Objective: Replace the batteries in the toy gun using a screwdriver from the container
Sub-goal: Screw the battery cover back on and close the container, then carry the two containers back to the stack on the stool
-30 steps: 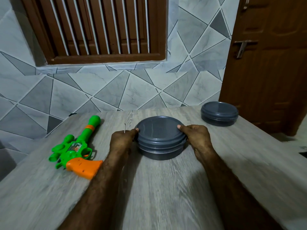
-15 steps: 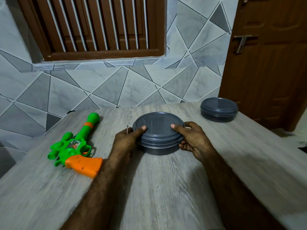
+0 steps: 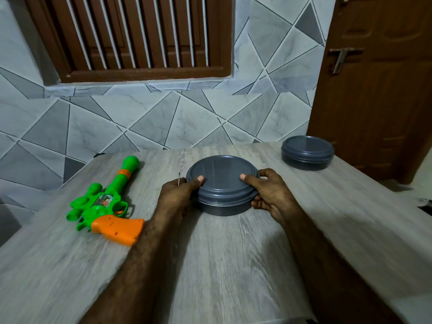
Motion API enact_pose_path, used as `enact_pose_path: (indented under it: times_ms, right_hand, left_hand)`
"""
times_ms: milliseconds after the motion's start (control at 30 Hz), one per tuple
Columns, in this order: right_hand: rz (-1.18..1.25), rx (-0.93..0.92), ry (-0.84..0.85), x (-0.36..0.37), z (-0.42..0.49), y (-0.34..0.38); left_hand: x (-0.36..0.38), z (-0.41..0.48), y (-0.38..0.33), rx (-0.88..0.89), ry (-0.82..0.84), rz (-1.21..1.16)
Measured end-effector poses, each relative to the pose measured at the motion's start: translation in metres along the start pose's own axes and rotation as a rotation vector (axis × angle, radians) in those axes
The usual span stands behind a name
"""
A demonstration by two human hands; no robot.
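A round grey container (image 3: 222,202) with its lid (image 3: 222,174) on stands at the middle of the wooden table (image 3: 233,265). My left hand (image 3: 177,195) grips its left side, thumb on the lid's rim. My right hand (image 3: 271,192) grips its right side, thumb on the lid and fingers under the rim. A thin metal pin (image 3: 179,178) sticks up just behind my left hand. The green toy gun (image 3: 105,199) with an orange grip lies flat at the left, barrel pointing away. The container's contents are hidden.
A second closed grey container (image 3: 307,155) stands at the table's back right corner. A tiled wall and a barred window rise behind the table. A brown door (image 3: 378,90) is at the right.
My thumbs have moved up onto the lid's rim and my right fingers have curled under it. The lid looks slightly lifted at the front. The view has shifted a little.
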State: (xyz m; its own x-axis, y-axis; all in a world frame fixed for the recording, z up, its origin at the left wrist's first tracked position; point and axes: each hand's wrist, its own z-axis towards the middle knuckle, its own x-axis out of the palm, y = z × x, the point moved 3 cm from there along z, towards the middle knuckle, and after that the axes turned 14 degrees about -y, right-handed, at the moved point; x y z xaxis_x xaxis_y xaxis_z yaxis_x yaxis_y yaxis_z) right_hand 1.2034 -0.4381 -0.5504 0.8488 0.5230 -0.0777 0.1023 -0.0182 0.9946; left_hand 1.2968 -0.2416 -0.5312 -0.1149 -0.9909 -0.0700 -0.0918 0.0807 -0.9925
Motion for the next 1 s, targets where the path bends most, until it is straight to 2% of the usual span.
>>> enact_pose_path:
  times_ms: [433, 600, 700, 800, 900, 1000]
  right_hand:
    - [0.064, 0.017, -0.003, -0.002, -0.002, -0.006]
    - [0.046, 0.016, -0.028, -0.007, -0.002, -0.004]
    - [-0.140, -0.123, -0.158, -0.009, 0.001, -0.001]
    - [-0.349, -0.316, -0.293, -0.009, -0.005, 0.008]
    - [-0.337, -0.473, -0.322, -0.005, -0.021, 0.021]
    - [-0.273, -0.612, -0.284, 0.006, -0.036, 0.032]
  left_hand:
    - [-0.007, 0.001, 0.001, 0.013, 0.026, 0.082]
    - [-0.011, 0.012, 0.000, -0.013, -0.114, 0.122]
    - [-0.011, 0.020, -0.002, 0.028, -0.213, 0.055]
    - [-0.003, 0.012, -0.011, 0.037, -0.174, -0.040]
    - [0.008, -0.004, -0.020, 0.007, -0.063, -0.131]
    - [0.019, -0.017, -0.027, -0.020, 0.018, -0.194]
